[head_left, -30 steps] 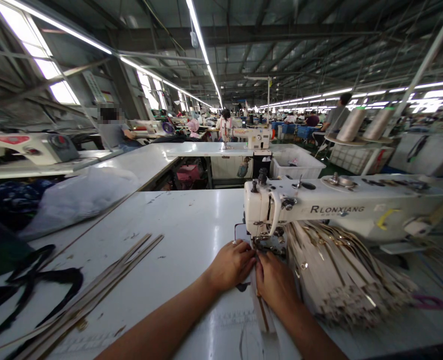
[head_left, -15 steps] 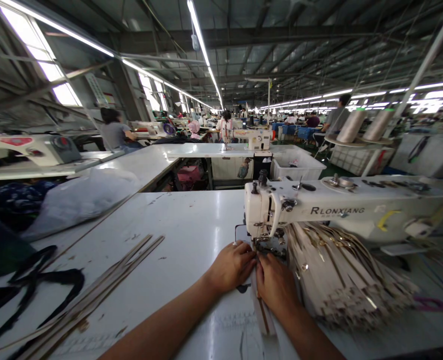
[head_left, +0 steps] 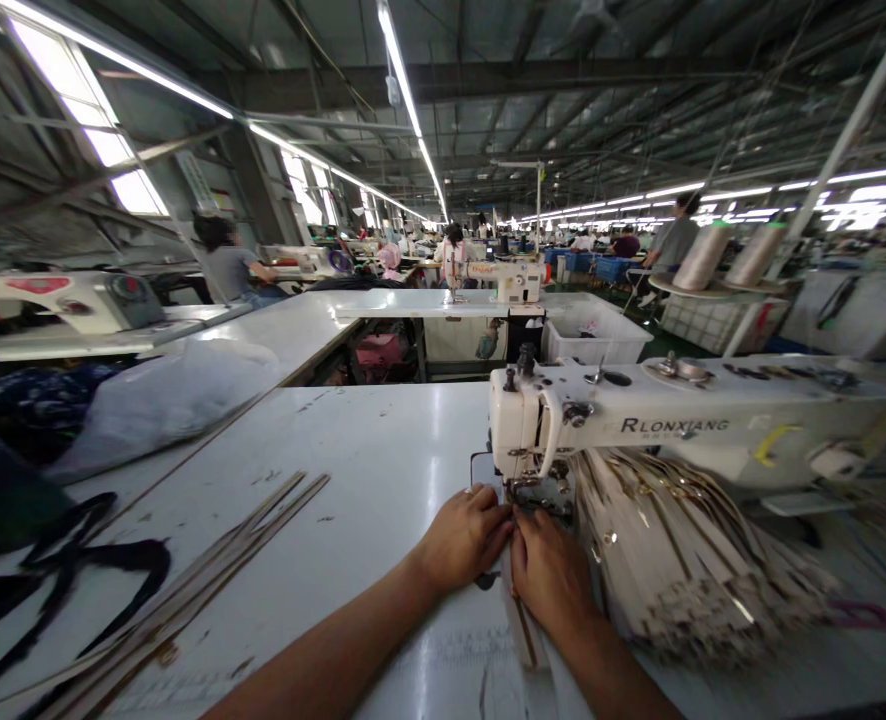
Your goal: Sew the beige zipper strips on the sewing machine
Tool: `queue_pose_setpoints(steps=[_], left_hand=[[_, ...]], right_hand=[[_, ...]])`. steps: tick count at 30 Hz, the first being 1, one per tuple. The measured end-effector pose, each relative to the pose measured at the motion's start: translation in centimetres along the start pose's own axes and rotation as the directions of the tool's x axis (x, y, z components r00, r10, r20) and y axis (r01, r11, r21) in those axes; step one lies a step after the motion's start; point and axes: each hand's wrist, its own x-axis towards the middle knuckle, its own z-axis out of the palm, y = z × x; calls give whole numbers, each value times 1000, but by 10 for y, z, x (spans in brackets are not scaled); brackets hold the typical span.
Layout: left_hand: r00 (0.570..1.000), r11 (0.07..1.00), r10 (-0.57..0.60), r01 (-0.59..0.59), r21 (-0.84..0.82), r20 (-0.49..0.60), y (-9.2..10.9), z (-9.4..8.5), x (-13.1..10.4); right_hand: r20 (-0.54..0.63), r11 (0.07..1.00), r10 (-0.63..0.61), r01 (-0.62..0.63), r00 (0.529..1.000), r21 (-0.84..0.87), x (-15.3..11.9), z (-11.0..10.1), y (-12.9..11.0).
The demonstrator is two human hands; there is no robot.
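A pale fabric strap (head_left: 527, 640) with a brown stripe runs from the table's front edge up under the needle of a white sewing machine (head_left: 683, 415). My left hand (head_left: 467, 535) is closed, its fingertips pressing the strap's left side just before the presser foot. On the strap's right side lies my right hand (head_left: 554, 568), fingers curled and pinching it, close to the left fingertips. The strap's end at the needle is hidden by my fingers. Under the machine arm, right of my hand, is a thick bundle of similar straps (head_left: 683, 560) with metal fittings.
Loose long strips (head_left: 210, 580) lie on the left of the white table (head_left: 368, 440), beside black straps (head_left: 68, 570) and a white plastic bag (head_left: 173, 400). Thread cones (head_left: 750, 255) stand at the right. Other people sit at machines farther back.
Both hands keep almost the same place and grip on the strap at the needle. The whole view has shifted very slightly.
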Motion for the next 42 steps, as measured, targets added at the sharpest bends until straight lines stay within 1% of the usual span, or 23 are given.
queue_pose_setpoints(steps=[2, 4, 5, 7, 9, 11, 13, 15, 17, 18, 21, 22, 24, 25, 27, 29, 31, 33, 36, 38, 40, 42], left_hand=[[993, 992, -116, 117, -52, 13, 9, 0, -2], [969, 964, -244, 246, -102, 33, 19, -1, -4], [957, 949, -287, 291, -123, 52, 23, -1, -6], [939, 927, -330, 342, -156, 101, 28, -2, -9], [926, 912, -350, 371, -176, 138, 25, -5, -12], [913, 900, -380, 402, -171, 148, 12, -11, -20], [898, 889, -418, 436, -140, 141, -7, -21, -36], [863, 861, -492, 502, -80, 116, -29, -34, -61], [809, 812, -582, 584, -4, 85, -48, -50, -92], [794, 796, -604, 604, 21, 64, -57, -57, -108], [746, 746, -666, 665, 46, 27, -77, -78, -152], [722, 721, -692, 690, 59, 9, -83, -84, -164], [690, 684, -723, 721, 112, -29, -94, -91, -183], [684, 669, -727, 726, 159, -58, -99, -93, -190], [706, 667, -702, 697, 262, -92, -109, -94, -202], [733, 685, -678, 656, 317, -52, -117, -91, -211], [727, 700, -686, 648, 300, 32, -124, -87, -214], [702, 696, -706, 664, 272, 93, -129, -81, -211], [677, 673, -729, 679, 293, 103, -133, -72, -194], [634, 618, -770, 711, 336, 73, -135, -66, -178], [571, 544, -820, 759, 358, 35, -138, -61, -163], [502, 475, -865, 810, 344, 12, -142, -56, -152]], right_hand=[[7, 1000, -10, 10, 1000, 26, 0, -1, -1], [23, 994, -59, 57, 998, 90, -1, -2, -2], [31, 987, -93, 88, 995, 132, -2, -2, -2], [31, 970, -140, 130, 990, 207, -4, 0, 0], [7, 955, -156, 149, 988, 256, -5, 3, 2], [-17, 947, -165, 163, 986, 276, -6, 7, 6], [-26, 944, -174, 174, 984, 280, -7, 11, 9], [-20, 943, -186, 184, 982, 278, -7, 14, 11], [-14, 939, -208, 204, 978, 277, -7, 16, 11], [-13, 938, -217, 213, 976, 274, -7, 17, 11], [-19, 941, -219, 217, 975, 259, -7, 19, 11], [-23, 943, -217, 216, 976, 252, -7, 19, 11], [-34, 944, -222, 223, 975, 243, -7, 20, 11], [-41, 943, -227, 230, 973, 242, -7, 20, 12], [-52, 940, -237, 242, 970, 240, -8, 22, 13], [-58, 939, -242, 248, 969, 239, -8, 23, 14], [-61, 940, -244, 251, 968, 232, -8, 25, 14], [-65, 941, -244, 253, 968, 224, -8, 25, 14], [-64, 943, -238, 247, 969, 222, -7, 24, 13], [-55, 941, -236, 242, 970, 235, -7, 23, 13], [-48, 940, -231, 235, 972, 247, -6, 22, 13], [-44, 941, -223, 227, 974, 253, -6, 20, 12]])
